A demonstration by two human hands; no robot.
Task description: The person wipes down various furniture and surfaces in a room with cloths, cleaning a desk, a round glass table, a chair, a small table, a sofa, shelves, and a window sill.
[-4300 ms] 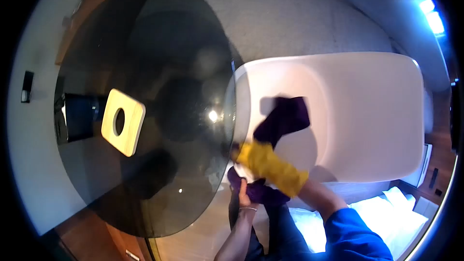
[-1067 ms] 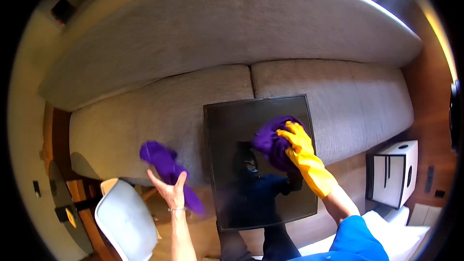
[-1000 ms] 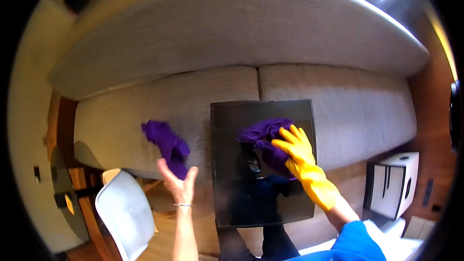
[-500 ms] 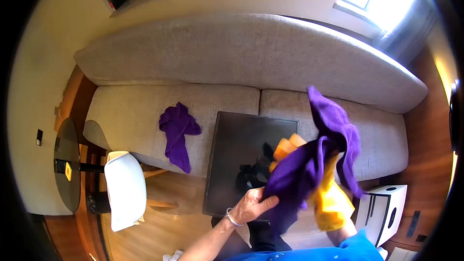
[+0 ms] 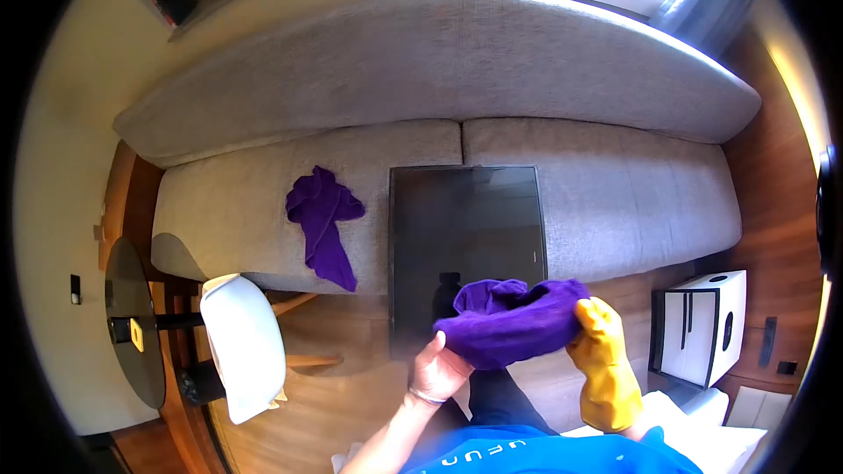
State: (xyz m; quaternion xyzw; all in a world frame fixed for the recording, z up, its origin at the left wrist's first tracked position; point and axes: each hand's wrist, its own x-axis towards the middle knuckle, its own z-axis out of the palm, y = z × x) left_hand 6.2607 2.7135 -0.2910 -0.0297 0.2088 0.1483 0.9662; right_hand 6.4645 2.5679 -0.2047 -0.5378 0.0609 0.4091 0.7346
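Observation:
A purple cloth point(image 5: 514, 326) is stretched, folded over, between my two hands just above the near end of the dark table. My left hand point(image 5: 439, 372), bare with a band at the wrist, grips its left end. At the right end, my right hand point(image 5: 604, 347) wears a yellow rubber glove and is closed on the cloth. The fingertips of both hands are partly hidden by the fabric. Another purple cloth point(image 5: 323, 221) lies crumpled on the left seat cushion, apart from my hands.
The black glossy table point(image 5: 474, 228) stands against the long grey sofa point(image 5: 606, 202). At left are a white chair point(image 5: 246, 347) and a round dark table point(image 5: 132, 298) with a small yellow item point(image 5: 136, 334). A white box-shaped cabinet point(image 5: 702, 325) stands at right.
The cloth has gone from hanging loosely over the gloved hand to being held folded between both hands. It is lower and nearer my body. The view has shifted; the sofa cloth stays put.

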